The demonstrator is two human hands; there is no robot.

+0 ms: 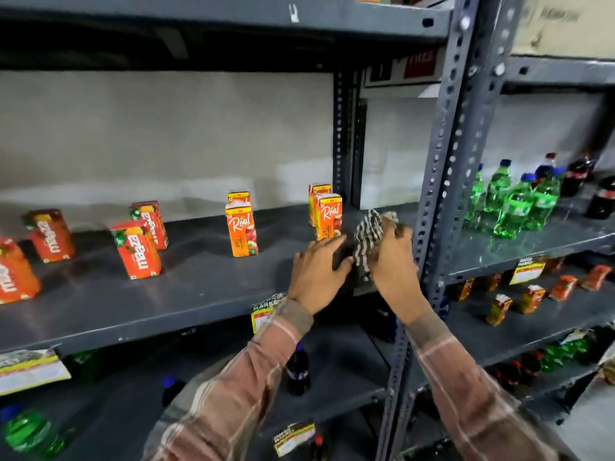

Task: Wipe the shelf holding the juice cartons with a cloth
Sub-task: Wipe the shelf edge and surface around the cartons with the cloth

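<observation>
The grey metal shelf [186, 294] carries orange Real cartons [241, 229] in the middle and right, and red Maaza cartons [138, 249] on the left. A black-and-white checked cloth [367, 236] is bunched at the shelf's right end, just right of a Real carton [327, 216]. My right hand [394, 261] grips the cloth from the right. My left hand [317, 276] lies on the shelf beside it, its fingertips touching the cloth's lower edge.
A perforated steel upright [446, 181] stands right of the cloth. Green and dark soda bottles [519, 202] fill the neighbouring shelf. Lower shelves hold small cartons [529, 299], bottles and price tags [28, 371]. Another shelf [233, 18] hangs overhead.
</observation>
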